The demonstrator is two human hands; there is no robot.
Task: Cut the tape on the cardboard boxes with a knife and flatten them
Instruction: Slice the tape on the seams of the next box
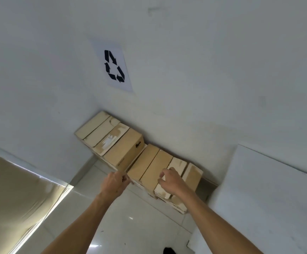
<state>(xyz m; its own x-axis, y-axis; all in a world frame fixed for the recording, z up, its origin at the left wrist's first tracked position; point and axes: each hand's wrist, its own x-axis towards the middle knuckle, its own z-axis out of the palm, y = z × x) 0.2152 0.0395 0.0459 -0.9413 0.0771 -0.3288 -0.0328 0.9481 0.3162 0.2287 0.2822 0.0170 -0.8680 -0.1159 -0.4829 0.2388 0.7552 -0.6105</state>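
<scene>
Several flattened cardboard boxes stand on edge against the white wall, in a left stack (112, 142) and a right stack (149, 167). My left hand (115, 184) grips the near lower corner of the brown flattened box (125, 153) at the end of the left stack. Something small and dark shows between its fingers, and I cannot tell what it is. My right hand (171, 179) is on the right stack with fingers curled over the edge of a pale flattened box (179, 165). No knife is plainly visible.
A recycling sign (114, 66) hangs on the wall above the stacks. A white board (270, 189) leans at the right. A tan sheet (15, 189) covers the left. The floor (130, 217) is glossy white tile, with a dark shoe tip (169, 251) at the bottom.
</scene>
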